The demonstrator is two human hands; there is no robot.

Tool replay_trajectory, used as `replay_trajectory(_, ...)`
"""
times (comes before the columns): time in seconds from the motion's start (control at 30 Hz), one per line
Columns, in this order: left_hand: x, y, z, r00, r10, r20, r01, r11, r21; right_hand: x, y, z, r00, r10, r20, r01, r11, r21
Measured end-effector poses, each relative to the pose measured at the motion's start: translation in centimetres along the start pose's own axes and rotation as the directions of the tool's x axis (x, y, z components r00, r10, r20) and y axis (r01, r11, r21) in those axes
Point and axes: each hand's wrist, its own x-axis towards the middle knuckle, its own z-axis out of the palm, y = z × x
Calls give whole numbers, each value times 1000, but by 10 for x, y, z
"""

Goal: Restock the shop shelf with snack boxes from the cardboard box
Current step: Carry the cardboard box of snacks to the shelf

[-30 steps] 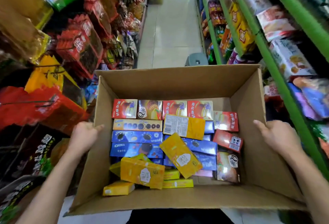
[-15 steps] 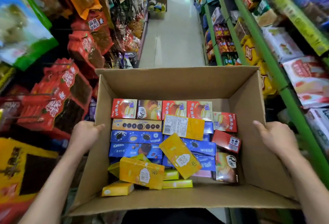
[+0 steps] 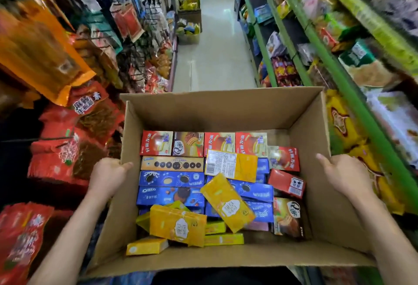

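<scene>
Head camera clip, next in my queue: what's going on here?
A person is carrying an open cardboard box down a shop aisle, left hand gripping its left wall and right hand gripping its right wall. The box is full of snack boxes: red ones along the far side, blue cookie boxes in the middle, yellow ones lying loose on top nearer the person. Green-edged shelves run along the right, hanging snack bags on the left. Nothing has been taken out yet.
</scene>
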Motion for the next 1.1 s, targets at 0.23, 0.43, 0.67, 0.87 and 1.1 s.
replay_trajectory(0.23,156,93,-5,998,-56,17,56,998,-2,177,-70,-17,999,-31,-6,31,998,47)
replay_trajectory(0.43,288,157,-13,992,-127,-13,124,981,-150,304,-150,-34,999,15,-41,-11,997,83)
replay_trajectory(0.67,483,204,-9,991,-134,16,134,973,-186,460,-266,-36,999,15,-44,-13,999,36)
replay_trajectory(0.87,634,272,-36,992,-117,53,124,977,-174,580,-351,-57,996,61,-60,-59,997,40)
replay_trajectory(1.1,788,364,-36,992,-123,15,123,969,-213,728,-428,-72,994,104,-39,-102,992,69)
